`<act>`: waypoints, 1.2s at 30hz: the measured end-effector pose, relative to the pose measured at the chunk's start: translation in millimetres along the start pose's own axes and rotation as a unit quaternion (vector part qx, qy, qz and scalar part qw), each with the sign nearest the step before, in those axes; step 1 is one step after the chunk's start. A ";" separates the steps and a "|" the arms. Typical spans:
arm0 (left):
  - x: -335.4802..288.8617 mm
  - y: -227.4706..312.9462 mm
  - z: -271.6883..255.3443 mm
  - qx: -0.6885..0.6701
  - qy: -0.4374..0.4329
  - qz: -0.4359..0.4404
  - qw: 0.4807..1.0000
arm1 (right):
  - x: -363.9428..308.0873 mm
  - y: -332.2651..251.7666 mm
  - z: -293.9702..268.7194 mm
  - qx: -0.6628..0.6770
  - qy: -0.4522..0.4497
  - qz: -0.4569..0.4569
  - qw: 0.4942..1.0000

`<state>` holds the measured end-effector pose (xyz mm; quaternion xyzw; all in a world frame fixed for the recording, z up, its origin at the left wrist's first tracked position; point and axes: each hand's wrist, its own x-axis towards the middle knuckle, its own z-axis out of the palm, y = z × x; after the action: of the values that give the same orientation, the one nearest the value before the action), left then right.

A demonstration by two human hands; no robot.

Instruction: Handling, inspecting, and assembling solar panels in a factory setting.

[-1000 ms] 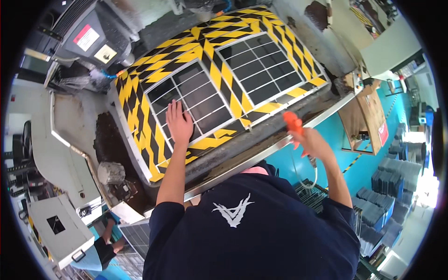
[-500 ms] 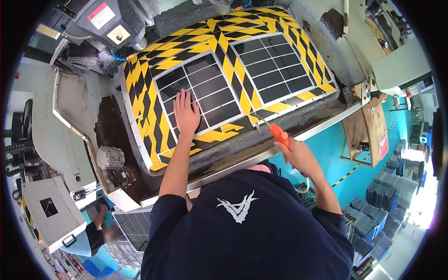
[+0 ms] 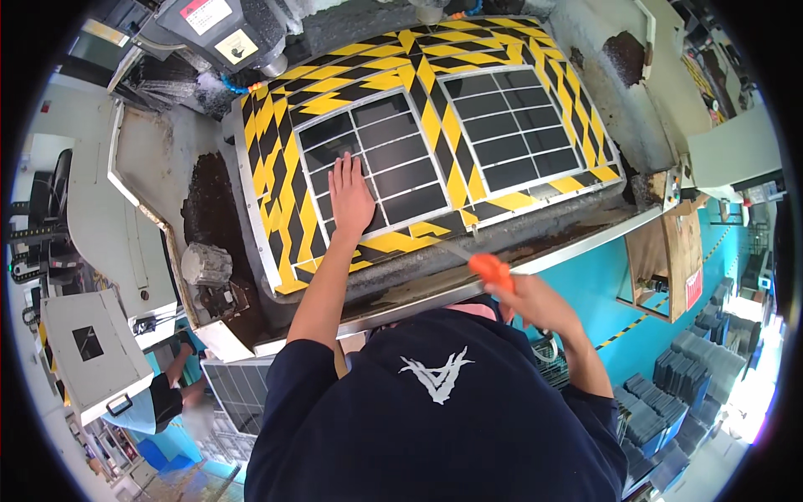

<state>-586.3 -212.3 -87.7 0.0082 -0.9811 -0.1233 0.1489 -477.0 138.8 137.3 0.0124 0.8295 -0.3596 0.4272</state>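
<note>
Black gridded panel [image 3: 391, 157], glossy, lies at eleven o'clock on a yellow-and-black taped plate [image 3: 272, 184]; we rest our left hand [image 3: 351, 199], fingers extended, on it, our right hand [image 3: 542, 301] gripping an orange blow gun [image 3: 491, 271]; turquoise floor [image 3: 577, 269], three o'clock.

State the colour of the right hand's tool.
The tool is mostly orange, clearest in the head view.
</note>
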 end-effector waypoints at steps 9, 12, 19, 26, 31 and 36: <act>9.0 35.0 -29.9 -0.164 0.046 -0.122 0.978 | 21.6 1.9 -18.8 0.102 -0.118 -0.059 0.986; 12.9 38.5 -32.3 -0.327 0.095 -0.185 0.922 | 31.8 10.1 -34.0 0.030 -0.105 -0.088 0.990; -32.0 41.2 -21.0 -0.090 0.021 -0.163 0.982 | 101.3 12.0 -64.5 -0.084 0.135 -0.164 0.973; -49.3 46.3 -6.3 0.029 -0.019 -0.127 0.991 | 145.2 -23.6 -48.5 -0.139 0.124 -0.214 0.959; -50.6 47.6 -5.2 0.044 -0.005 -0.120 0.992 | 189.6 -58.3 -53.6 -0.054 0.086 -0.168 0.981; -51.1 45.5 -1.4 0.044 0.006 -0.112 0.993 | 205.3 -92.0 -13.2 -0.042 -0.016 -0.202 0.978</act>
<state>-536.0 -165.9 -90.1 0.1255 -0.9776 -0.0957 0.1394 -646.7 19.8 48.9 -0.1792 0.8223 -0.4036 0.3589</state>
